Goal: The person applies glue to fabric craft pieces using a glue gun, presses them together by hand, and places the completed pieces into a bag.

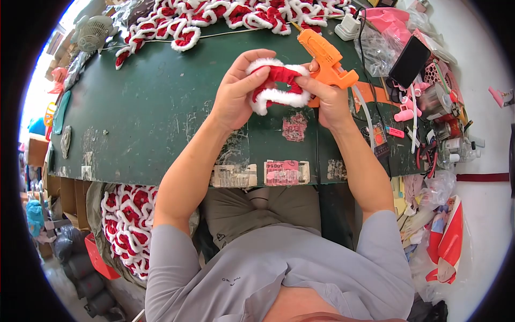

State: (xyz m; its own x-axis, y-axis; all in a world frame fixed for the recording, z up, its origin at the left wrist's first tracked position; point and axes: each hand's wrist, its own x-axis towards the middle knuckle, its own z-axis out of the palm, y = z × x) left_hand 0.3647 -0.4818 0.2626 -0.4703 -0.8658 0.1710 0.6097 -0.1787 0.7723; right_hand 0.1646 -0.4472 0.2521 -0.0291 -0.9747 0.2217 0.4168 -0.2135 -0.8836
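Above the table, a small red plush ring with white fluffy trim (280,99) is stretched between my two hands, with a gap through its middle. My left hand (237,90) is closed on its left side, thumb on the red cloth. My right hand (328,100) pinches the right side between thumb and fingers. That same hand also keeps an orange hot glue gun (325,56) in its grip, nozzle pointing up and left, away from the ring. A white glue stick (365,111) trails from the back of the gun. My right fingers are partly hidden behind the gun and ring.
Many similar red and white pieces (236,15) are heaped along the far edge of the green table (145,107). More fill a sack (129,228) below left. A phone (410,60), white plug adapter (348,27), cables, pliers (427,158) and bottles crowd the right side.
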